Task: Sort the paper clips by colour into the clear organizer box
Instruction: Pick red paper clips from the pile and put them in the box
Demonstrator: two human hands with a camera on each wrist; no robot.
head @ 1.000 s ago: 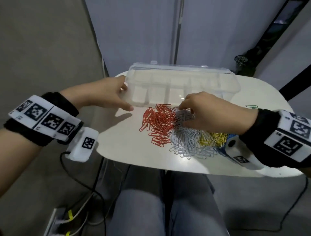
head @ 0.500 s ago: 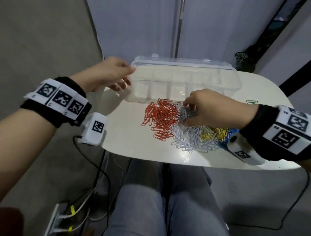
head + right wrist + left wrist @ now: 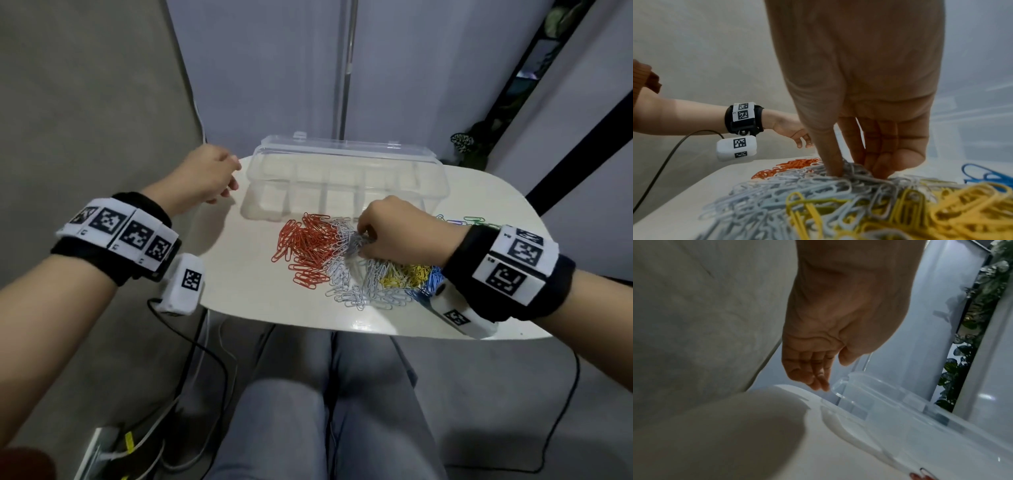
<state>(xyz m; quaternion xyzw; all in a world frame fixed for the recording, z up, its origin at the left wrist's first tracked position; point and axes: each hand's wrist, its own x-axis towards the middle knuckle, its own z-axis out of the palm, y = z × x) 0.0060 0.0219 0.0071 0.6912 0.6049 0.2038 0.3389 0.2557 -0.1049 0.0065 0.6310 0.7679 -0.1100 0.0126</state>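
Note:
The clear organizer box (image 3: 342, 145) stands at the back of the white table (image 3: 239, 274); its left end shows in the left wrist view (image 3: 900, 410). In front of it lie heaps of red clips (image 3: 308, 246), grey-white clips (image 3: 356, 284), yellow clips (image 3: 407, 274) and blue clips (image 3: 431, 281). My right hand (image 3: 364, 236) digs into the grey-white clips (image 3: 797, 191), thumb and fingers (image 3: 879, 170) pinching a bunch. My left hand (image 3: 212, 174) hovers left of the box, fingers (image 3: 818, 379) relaxed, holding nothing.
A few green clips (image 3: 476, 219) lie loose at the table's right, behind my right wrist. My legs are under the table's front edge. Cables and a power strip (image 3: 99, 452) lie on the floor at the left. A plant (image 3: 469, 144) stands behind the table.
My left hand has let go of the box's left end and drawn back to the left. The right hand has stayed on the grey-white clips, its fingers closing on them.

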